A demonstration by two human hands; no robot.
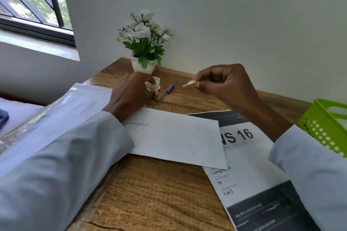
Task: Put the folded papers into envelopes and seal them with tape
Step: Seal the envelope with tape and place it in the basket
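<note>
A white envelope [176,137] lies flat on the wooden desk [150,193], with a blue pen scribble near its left end. Beyond it, my left hand [129,93] grips a small roll of tape [153,85] down on the desk. My right hand [223,82] is raised above the desk and pinches a short torn strip of tape [188,83] between thumb and forefinger. The strip points left toward the roll and is apart from it.
A blue pen [165,94] lies just right of the roll. A printed sheet reading "16" [249,165] sits under the envelope's right end. A green basket [326,124] stands at the right edge, a potted white flower [144,43] against the wall, plastic sleeves [62,110] at left.
</note>
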